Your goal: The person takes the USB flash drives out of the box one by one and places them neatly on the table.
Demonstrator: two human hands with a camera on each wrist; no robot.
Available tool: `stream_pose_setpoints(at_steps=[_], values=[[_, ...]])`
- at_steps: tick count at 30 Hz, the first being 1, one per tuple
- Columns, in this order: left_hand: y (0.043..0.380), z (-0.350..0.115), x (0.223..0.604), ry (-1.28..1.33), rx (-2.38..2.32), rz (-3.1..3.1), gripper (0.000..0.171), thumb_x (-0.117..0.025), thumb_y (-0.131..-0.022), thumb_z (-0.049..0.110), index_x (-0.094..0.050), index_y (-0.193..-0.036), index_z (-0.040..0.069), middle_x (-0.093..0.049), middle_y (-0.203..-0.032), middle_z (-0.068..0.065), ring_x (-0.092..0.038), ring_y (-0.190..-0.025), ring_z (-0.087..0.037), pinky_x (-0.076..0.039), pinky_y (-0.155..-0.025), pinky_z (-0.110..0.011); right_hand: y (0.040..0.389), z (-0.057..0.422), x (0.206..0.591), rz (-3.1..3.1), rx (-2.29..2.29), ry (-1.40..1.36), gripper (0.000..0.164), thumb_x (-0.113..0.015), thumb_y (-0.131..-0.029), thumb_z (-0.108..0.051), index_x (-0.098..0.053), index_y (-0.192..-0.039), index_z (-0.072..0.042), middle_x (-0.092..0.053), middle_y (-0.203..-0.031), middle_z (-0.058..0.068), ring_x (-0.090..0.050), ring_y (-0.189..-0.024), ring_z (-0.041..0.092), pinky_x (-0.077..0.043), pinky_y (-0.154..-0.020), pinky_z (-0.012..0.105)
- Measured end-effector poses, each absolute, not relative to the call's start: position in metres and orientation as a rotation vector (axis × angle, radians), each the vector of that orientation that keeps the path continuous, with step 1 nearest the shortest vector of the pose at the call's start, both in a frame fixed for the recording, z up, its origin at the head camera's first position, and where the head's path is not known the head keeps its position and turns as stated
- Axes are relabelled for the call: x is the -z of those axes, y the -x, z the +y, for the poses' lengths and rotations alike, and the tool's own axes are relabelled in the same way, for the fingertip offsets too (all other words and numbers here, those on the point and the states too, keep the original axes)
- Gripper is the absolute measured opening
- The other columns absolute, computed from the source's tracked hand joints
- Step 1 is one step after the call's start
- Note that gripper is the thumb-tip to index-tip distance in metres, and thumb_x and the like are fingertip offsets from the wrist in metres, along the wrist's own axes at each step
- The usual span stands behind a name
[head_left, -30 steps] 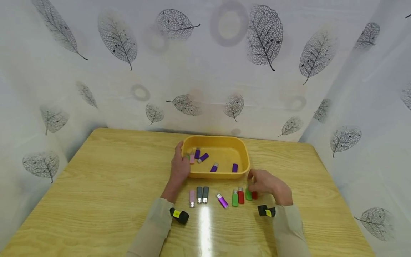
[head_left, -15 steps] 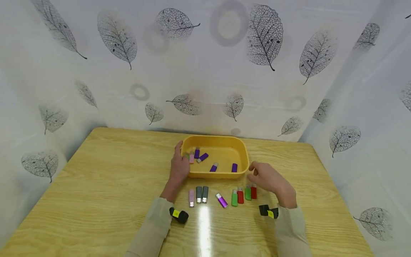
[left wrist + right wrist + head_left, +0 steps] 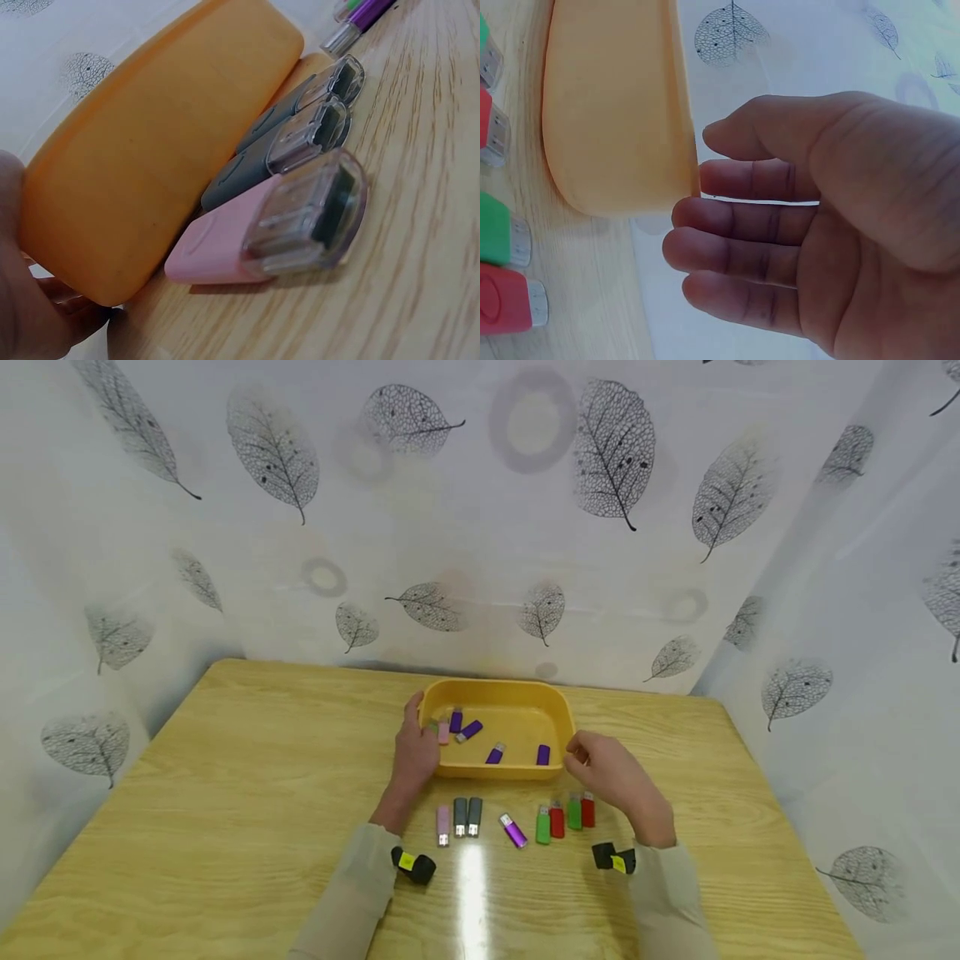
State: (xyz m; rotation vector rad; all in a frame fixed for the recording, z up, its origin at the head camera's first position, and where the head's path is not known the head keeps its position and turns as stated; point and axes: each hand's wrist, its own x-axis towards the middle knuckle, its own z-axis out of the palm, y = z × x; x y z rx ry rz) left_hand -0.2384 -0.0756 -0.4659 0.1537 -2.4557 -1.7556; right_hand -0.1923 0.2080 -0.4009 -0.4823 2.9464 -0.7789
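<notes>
In the head view a yellow plastic bin (image 3: 495, 772) holds several purple USB sticks (image 3: 469, 731), a pink USB stick (image 3: 444, 732) and a green one half hidden at its left end. My left hand (image 3: 414, 756) grips the bin's left end; in the left wrist view its fingers (image 3: 64, 307) curl at the bin's corner. My right hand (image 3: 611, 772) is at the bin's right end, fingers loosely bent, with nothing held. The right wrist view shows the fingertips (image 3: 694, 251) close to the rim; whether they touch it I cannot tell.
On the wooden table (image 3: 262, 827) before the bin lie a pink USB stick (image 3: 443, 825), two grey ones (image 3: 467, 817), a shiny purple one (image 3: 514, 831), and green (image 3: 543, 825) and red (image 3: 557, 821) ones. Behind hangs a leaf-patterned curtain (image 3: 480, 510).
My right hand has left the green and red USB sticks at the right and risen to the bin's right end. My left hand stays on the bin.
</notes>
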Motion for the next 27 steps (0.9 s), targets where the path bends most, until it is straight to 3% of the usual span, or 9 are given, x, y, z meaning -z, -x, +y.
stream_pose_setpoints(at_steps=[27], values=[[0.239,-0.077,0.465,-0.167,1.736,-2.459,0.057,-0.037,-0.089,0.004,-0.024,-0.143,0.016,-0.042,-0.138,-0.024,-0.049,-0.103,-0.031,-0.040,-0.094,-0.054,0.196,0.190,0.407,3.049,0.702,0.540,0.006,-0.060,-0.081,-0.010,-0.064,-0.086,-0.007,-0.051,-0.063,0.000,-0.042,-0.055,0.015,-0.039,-0.049,0.030]])
